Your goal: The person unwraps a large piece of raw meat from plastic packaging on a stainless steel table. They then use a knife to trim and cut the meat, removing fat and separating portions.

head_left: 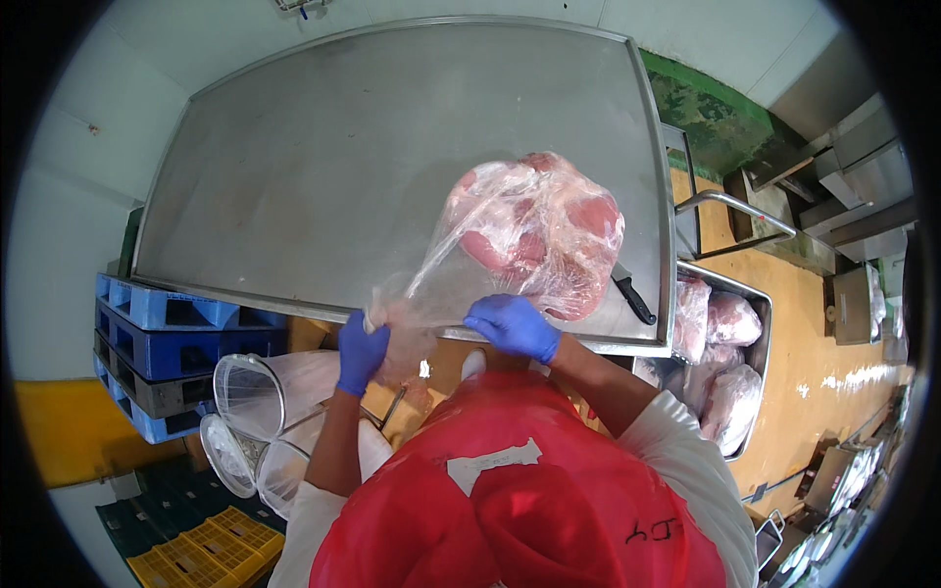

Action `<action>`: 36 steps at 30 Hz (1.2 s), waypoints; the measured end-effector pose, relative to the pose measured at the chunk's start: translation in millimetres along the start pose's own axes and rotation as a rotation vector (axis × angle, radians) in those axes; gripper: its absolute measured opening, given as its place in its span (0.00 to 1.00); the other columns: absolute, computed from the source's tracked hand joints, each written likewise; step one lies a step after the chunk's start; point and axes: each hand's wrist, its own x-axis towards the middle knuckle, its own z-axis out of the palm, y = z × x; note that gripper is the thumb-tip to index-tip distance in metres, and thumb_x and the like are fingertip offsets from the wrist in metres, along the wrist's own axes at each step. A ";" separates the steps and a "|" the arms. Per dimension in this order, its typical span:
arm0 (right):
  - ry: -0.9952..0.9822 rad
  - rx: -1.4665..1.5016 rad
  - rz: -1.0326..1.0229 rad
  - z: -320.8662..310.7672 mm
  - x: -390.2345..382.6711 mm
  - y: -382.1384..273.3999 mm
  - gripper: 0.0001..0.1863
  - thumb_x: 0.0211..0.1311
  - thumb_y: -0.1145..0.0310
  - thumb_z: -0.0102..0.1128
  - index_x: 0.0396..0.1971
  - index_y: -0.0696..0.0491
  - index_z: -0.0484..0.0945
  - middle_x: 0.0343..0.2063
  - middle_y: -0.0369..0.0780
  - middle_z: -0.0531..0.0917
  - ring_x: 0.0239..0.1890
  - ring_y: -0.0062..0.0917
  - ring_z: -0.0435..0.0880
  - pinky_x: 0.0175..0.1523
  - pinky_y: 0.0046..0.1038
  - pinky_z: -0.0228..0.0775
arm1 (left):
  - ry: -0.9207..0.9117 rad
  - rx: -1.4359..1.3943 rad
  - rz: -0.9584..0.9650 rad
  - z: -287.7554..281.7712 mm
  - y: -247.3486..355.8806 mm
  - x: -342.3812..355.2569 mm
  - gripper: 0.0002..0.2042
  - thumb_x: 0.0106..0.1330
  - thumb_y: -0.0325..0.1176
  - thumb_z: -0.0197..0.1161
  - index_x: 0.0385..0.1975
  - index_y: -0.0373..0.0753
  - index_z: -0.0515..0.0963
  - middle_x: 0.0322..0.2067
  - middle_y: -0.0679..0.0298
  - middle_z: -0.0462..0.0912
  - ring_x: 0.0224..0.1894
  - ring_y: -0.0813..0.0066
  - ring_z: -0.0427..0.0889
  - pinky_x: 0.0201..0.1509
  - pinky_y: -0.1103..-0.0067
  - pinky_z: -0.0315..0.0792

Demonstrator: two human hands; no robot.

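A large clear plastic bag of raw meat (534,235) lies on the right part of the steel table (294,157), its loose end stretched toward the front edge. My left hand (364,348), in a blue glove, is closed on the gathered end of the bag just beyond that edge. My right hand (512,325), also gloved, is closed on the plastic beside the lower left of the meat, its fingertips partly hidden. A black-handled knife (637,305) lies right of the meat.
Stacked blue and grey pallets (157,343) stand at left, near hoops with clear bags (247,402) and yellow crates (223,544). A steel tub (760,387) of bagged meat sits at right, below a metal trolley handle (735,204). A cardboard box (849,306) stands farther right.
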 end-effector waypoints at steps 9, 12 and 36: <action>0.197 -0.633 -0.255 -73.5 -42.2 31.9 0.17 0.57 0.70 0.65 0.48 0.51 0.81 0.44 0.43 0.82 0.52 0.41 0.80 0.61 0.42 0.70 | 0.064 -0.220 0.299 44.2 85.9 83.3 0.29 0.58 0.38 0.75 0.58 0.31 0.75 0.53 0.45 0.79 0.55 0.49 0.81 0.58 0.65 0.76; 0.172 -0.669 -0.141 -62.5 -35.8 47.9 0.17 0.53 0.73 0.64 0.46 0.52 0.80 0.39 0.43 0.80 0.47 0.39 0.80 0.55 0.41 0.70 | 0.005 -0.015 0.488 66.2 177.1 124.0 0.39 0.56 0.48 0.79 0.63 0.33 0.72 0.59 0.44 0.77 0.64 0.48 0.77 0.66 0.63 0.73; 0.405 -0.370 0.019 -44.9 -56.9 14.0 0.09 0.56 0.73 0.68 0.37 0.51 0.81 0.31 0.40 0.81 0.35 0.39 0.82 0.44 0.38 0.67 | 0.212 0.186 0.066 44.0 36.7 175.7 0.23 0.59 0.42 0.69 0.53 0.37 0.80 0.47 0.43 0.86 0.51 0.41 0.84 0.53 0.58 0.79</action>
